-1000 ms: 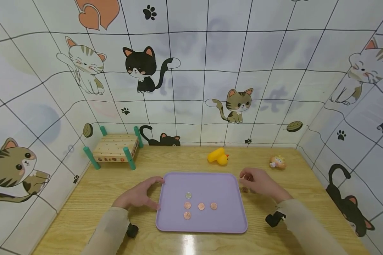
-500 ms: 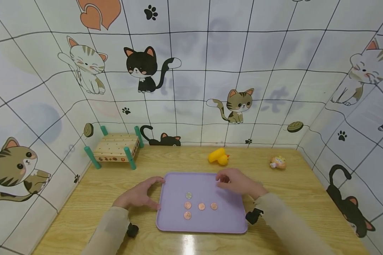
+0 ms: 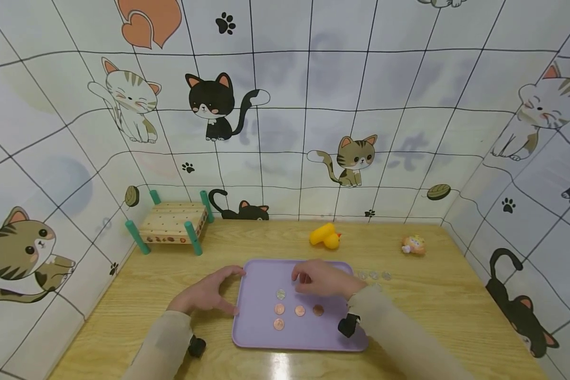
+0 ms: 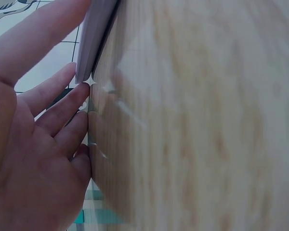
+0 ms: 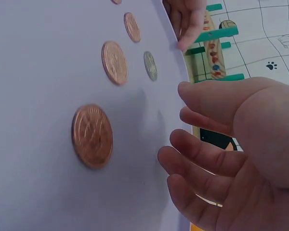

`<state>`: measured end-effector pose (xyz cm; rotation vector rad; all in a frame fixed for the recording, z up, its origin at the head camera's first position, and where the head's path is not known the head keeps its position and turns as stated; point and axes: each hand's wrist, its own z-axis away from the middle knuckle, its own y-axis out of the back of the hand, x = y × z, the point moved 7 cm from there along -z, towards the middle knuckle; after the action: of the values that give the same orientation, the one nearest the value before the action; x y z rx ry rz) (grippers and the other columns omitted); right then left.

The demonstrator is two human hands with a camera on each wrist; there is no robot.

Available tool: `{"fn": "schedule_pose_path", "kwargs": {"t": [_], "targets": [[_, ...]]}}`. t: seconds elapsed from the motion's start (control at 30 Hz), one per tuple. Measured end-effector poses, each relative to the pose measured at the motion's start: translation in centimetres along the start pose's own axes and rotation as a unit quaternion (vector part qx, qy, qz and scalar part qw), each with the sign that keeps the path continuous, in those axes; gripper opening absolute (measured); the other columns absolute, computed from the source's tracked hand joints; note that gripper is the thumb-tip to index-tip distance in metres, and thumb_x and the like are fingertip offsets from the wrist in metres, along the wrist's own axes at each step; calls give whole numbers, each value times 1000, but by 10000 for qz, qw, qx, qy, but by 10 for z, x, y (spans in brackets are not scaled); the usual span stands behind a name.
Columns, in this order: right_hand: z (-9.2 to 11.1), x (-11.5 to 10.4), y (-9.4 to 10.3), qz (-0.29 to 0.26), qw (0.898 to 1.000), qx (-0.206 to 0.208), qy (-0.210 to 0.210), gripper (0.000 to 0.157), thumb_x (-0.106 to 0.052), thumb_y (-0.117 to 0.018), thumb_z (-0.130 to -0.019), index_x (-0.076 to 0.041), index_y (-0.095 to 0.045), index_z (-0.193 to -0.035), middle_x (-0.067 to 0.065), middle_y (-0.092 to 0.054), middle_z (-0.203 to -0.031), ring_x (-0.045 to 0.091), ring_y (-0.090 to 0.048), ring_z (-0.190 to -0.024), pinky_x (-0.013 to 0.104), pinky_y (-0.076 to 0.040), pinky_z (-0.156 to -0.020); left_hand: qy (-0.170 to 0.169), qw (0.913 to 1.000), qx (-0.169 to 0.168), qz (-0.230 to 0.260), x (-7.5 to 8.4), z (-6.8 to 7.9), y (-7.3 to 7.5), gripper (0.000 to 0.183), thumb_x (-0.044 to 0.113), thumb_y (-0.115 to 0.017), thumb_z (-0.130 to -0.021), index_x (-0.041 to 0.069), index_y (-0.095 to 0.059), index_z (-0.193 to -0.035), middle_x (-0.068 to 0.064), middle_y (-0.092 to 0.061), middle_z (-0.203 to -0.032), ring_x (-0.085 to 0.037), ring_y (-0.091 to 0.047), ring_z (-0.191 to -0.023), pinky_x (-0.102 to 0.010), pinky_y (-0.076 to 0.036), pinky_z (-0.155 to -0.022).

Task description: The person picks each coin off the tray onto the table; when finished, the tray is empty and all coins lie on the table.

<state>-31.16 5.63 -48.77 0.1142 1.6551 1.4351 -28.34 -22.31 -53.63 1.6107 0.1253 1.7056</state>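
On the table lies a lilac tray (image 3: 261,338). It bears a silver coin (image 3: 281,294) and several copper coins, among them a copper coin (image 3: 300,311) in the middle and another copper coin (image 5: 92,136) large in the right wrist view. My left hand (image 3: 204,291) touches the tray's left edge with spread thumb and forefinger. Over the tray's far half hovers my right hand (image 3: 324,279), its fingers bent and the thumb (image 5: 214,98) close to the forefinger. Whether a coin sits between those fingertips is hidden.
Right of the tray lie several silver coins (image 3: 373,275). Behind it is a yellow toy duck (image 3: 325,236), with a small orange figurine (image 3: 413,245) further right. A toy bed (image 3: 173,222) with green posts stands at the back left, near the cat-print wall (image 3: 285,132).
My right hand has moved left from the table beside the tray to above the tray, uncovering silver coins on the right. The left hand stays at the tray's edge.
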Motion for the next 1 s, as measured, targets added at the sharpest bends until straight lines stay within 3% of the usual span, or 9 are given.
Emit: {"fn": "schedule_pose_path", "kwargs": {"t": [0.13, 0.4, 0.63, 1.0], "targets": [[-11, -4, -6, 53, 9999, -94, 34, 18, -21, -75, -98, -18, -71, -115, -10, -64, -94, 10, -58, -85, 27, -52, -79, -69, 10000, 31, 13, 1, -1, 1, 91, 27, -100, -69, 28, -54, -147, -6, -38, -166, -40, -23, -157, -69, -15, -125], [-25, -17, -19, 199, 9984, -177, 500, 18, -17, -79, -95, -16, -73, -112, -4, -68, -98, 11, -60, -88, 25, -53, -82, -57, 10000, 11, 11, 1, 0, 2, 91, 28, -100, -70, 27, -54, -148, -7, -38, -167, -41, -23, -157, -69, -15, -125], [-29, -25, -25, 65, 9983, -272, 518, 22, -11, -81, -91, -14, -75, -112, -5, -70, -102, 11, -61, -92, 25, -54, -86, -173, 9998, -24, -21, 1, 2, -1, 90, 27, -99, -71, 25, -53, -148, -10, -39, -166, -43, -26, -156, -71, -17, -124], [-36, -33, -27, 118, 9977, -283, 612, 19, -6, -83, -89, -11, -76, -106, -3, -71, -99, 10, -63, -87, 21, -54, -82, -193, 9998, -32, 13, 2, 2, -1, 89, 26, -99, -72, 23, -53, -149, -9, -39, -166, -42, -25, -156, -69, -16, -125]]}}
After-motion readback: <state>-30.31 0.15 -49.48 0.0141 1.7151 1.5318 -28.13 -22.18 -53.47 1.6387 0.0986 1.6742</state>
